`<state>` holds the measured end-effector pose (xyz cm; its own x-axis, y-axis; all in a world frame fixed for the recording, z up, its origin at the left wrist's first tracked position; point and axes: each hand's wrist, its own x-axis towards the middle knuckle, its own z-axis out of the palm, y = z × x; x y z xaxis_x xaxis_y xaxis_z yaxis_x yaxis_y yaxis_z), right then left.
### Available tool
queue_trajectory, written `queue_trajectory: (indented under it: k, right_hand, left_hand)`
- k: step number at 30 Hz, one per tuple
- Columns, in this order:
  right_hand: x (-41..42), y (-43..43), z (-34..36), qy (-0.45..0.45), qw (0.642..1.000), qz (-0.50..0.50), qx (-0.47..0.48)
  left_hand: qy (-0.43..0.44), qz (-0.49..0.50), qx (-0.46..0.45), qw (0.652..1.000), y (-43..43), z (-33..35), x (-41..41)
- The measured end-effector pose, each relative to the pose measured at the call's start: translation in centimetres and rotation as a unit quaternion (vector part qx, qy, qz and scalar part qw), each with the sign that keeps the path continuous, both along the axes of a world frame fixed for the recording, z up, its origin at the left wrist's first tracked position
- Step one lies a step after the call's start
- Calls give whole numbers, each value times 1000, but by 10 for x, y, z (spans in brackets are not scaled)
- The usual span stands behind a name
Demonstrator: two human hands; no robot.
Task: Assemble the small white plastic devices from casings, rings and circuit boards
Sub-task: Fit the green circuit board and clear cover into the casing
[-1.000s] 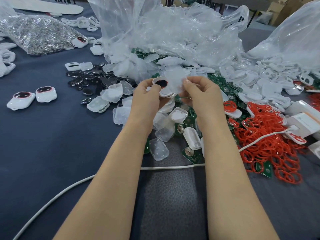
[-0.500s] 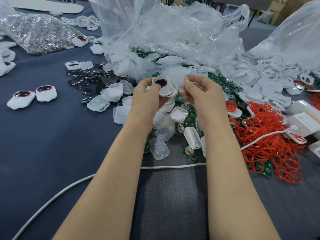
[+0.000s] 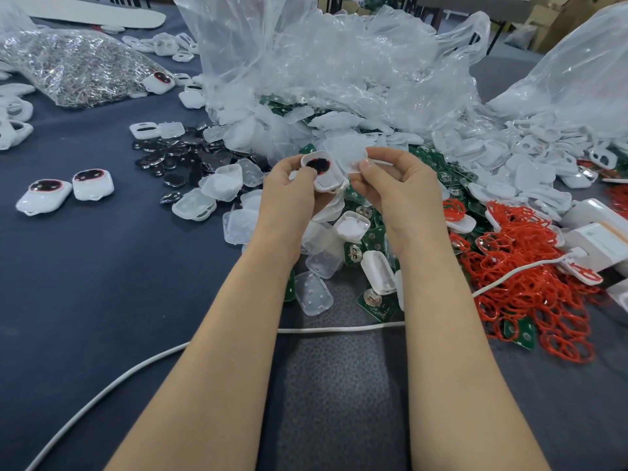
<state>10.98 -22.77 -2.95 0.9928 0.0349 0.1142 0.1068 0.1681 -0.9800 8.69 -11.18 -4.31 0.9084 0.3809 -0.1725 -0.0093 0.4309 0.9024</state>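
Fingers (image 3: 368, 169) of the right hand (image 3: 397, 192) pinch a clear cover (image 3: 346, 153); the left hand (image 3: 289, 195) grips a white casing (image 3: 323, 176), both held at centre above the parts. Dark blue cloth (image 3: 102, 283) covers the table, with red rings (image 3: 530, 277) at three o'clock and plastic bags (image 3: 339, 62) at twelve. Cardboard boxes (image 3: 550, 22) at one o'clock are cut off, and the casing's underside is hidden.

Plastic, metal and cloth, side by side.
Crinkled glossy clear plastic bags (image 3: 339, 62) at top centre; matt white plastic casings (image 3: 489, 154); frosted translucent covers (image 3: 311, 294); glossy green circuit boards (image 3: 384, 309); shiny metal bits (image 3: 78, 69) upper left; matt blue cloth (image 3: 102, 283).
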Motion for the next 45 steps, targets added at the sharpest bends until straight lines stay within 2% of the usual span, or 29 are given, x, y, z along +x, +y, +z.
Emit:
queue_trajectory:
  k: [9, 13, 19, 23, 35, 41, 45]
  right_hand:
    - [-3, 15, -4, -40, 993, 17, -113]
    - [-5, 18, -4, -51, 985, 2, -163]
    - [-9, 25, -6, -113, 958, -45, -260]
    - [-12, 31, -7, -171, 928, -78, -321]
    - [-12, 31, -9, -190, 911, -105, -352]
    - [-8, 24, -9, -126, 940, -88, -306]
    - [-7, 22, -10, -108, 943, -71, -307]
  left_hand:
    - [-22, -1, -18, 1000, -3, 1, -1]
    - [-25, -8, 26, 999, -3, -2, -2]
    - [-32, -5, 88, 996, -2, -4, -4]
    - [-29, 0, 83, 996, -1, -3, -5]
    - [-35, 3, 86, 996, -1, -4, -6]
    - [-37, 11, 95, 995, 0, -4, -5]
    - [-33, 2, 89, 995, -1, -3, -5]
